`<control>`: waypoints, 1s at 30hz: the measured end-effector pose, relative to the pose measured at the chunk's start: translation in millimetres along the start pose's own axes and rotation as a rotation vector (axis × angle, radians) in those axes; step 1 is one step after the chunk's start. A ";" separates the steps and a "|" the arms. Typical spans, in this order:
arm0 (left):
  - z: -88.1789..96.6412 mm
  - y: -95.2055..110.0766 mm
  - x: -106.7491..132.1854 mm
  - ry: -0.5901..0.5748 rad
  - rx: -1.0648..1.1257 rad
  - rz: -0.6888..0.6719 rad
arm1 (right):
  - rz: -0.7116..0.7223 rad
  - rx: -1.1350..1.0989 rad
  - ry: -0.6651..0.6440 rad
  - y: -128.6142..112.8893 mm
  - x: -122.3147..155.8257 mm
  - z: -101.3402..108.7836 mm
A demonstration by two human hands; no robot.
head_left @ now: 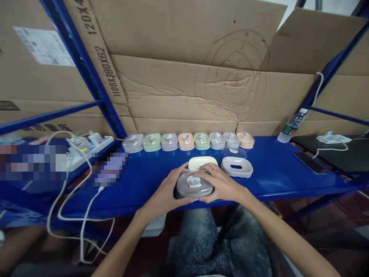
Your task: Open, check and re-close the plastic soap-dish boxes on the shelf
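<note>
Fingers (178,172) of the left hand (164,194) and those of the right hand (220,184) wrap from both sides around a grey oval plastic box with a clear lid (194,185), clamped on it at the front edge of the blue metal shelf (273,169). Just behind it lie a cream oval tray (202,162) and a grey slotted oval tray (236,167). Further back, a row of lidded pastel boxes (187,141) lines the creased brown cardboard wall (201,88). White cables (83,200) trail at left.
</note>
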State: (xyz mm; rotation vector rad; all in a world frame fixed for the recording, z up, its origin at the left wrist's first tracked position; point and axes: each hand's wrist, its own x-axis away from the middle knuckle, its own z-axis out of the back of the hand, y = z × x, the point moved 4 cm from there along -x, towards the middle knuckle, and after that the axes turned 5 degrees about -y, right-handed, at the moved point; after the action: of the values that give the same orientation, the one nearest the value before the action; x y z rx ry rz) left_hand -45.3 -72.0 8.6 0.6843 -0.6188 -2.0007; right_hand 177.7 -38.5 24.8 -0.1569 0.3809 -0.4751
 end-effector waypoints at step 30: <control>-5.8 -17.3 -24.8 -0.002 -0.088 0.029 | -0.330 0.051 0.418 77.9 103.6 123.9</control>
State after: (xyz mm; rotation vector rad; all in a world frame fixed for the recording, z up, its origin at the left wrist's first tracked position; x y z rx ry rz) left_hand -40.9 -43.3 -1.4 0.6170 -0.5351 -1.9901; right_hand 343.7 -11.7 87.1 -0.0687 0.7577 -0.8477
